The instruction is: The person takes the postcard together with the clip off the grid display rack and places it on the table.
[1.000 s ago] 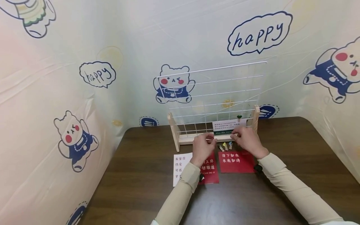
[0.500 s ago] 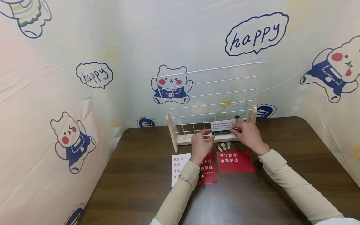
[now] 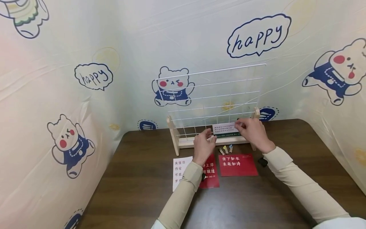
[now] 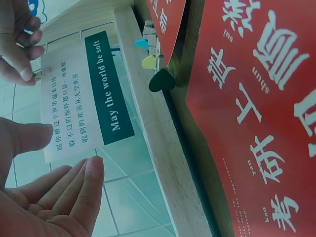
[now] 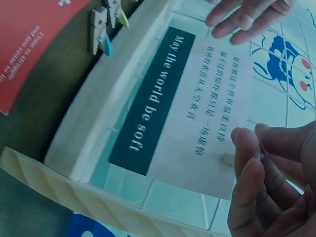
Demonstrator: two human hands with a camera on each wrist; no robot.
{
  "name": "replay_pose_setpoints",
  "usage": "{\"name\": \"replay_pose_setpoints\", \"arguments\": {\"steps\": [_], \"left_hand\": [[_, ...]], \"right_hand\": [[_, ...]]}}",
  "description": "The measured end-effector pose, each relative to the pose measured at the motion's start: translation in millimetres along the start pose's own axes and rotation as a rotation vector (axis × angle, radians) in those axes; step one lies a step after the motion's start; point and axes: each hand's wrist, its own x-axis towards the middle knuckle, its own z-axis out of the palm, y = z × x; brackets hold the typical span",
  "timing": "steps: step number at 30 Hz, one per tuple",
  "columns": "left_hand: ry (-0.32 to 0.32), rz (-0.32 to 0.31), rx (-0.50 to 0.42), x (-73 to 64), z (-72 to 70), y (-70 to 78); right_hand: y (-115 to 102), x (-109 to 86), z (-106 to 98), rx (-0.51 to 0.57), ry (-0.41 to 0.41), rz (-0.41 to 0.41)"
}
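Observation:
A white wire grid [image 3: 211,95] stands in a wooden base [image 3: 186,143] on the dark table. A white and green card [image 3: 226,129] reading "May the world be soft" hangs low on the grid. My right hand [image 3: 239,124] is at the card's upper right corner, thumb and forefinger pinching a small wooden clip [image 5: 227,159] that holds the card [image 5: 187,108]. My left hand [image 3: 210,137] hovers by the card's left end with fingers relaxed and nothing in it; in the left wrist view its fingers [image 4: 74,187] lie just off the card [image 4: 84,94].
Three small clips [image 3: 226,149] with coloured hearts lie in front of the base. Two red cards [image 3: 237,163] [image 3: 210,176] and a white card [image 3: 179,171] lie flat nearer me. A small black object [image 3: 262,161] sits by the right sleeve. Printed curtains close in three sides.
My right hand has risen from the card's lower edge to its upper right corner and now covers the green heart clip. The left hand lifted slightly; the view shifted a little.

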Motion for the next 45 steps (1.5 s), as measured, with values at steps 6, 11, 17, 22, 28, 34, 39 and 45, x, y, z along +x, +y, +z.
{"name": "replay_pose_setpoints", "arguments": {"steps": [6,11,17,22,28,34,39,45], "left_hand": [[-0.004,0.010,-0.001,3.0,2.9,-0.6],[-0.007,0.030,-0.005,8.1,5.8,-0.8],[0.002,0.044,-0.009,11.8,5.8,-1.4],[0.005,0.058,0.011,13.8,5.8,-1.6],[0.026,0.087,0.008,20.1,6.4,0.8],[0.073,0.098,0.029,24.5,5.6,-1.8],[0.102,0.091,0.061,25.3,6.1,-5.7],[0.101,0.088,0.062,27.2,8.4,-5.2]], "right_hand": [[0,5.9,-6,-0.030,0.033,-0.022],[-1,10.5,-10,-0.054,0.022,-0.004],[-1,15.2,-11,-0.066,-0.017,0.017],[0,16.7,-10,-0.100,-0.059,0.047],[0,20.6,-13,-0.152,-0.043,0.023],[-2,23.7,-14,-0.198,-0.080,0.014],[-2,22.2,-15,-0.239,-0.110,0.008],[0,22.0,-18,-0.241,-0.078,-0.010]]}}
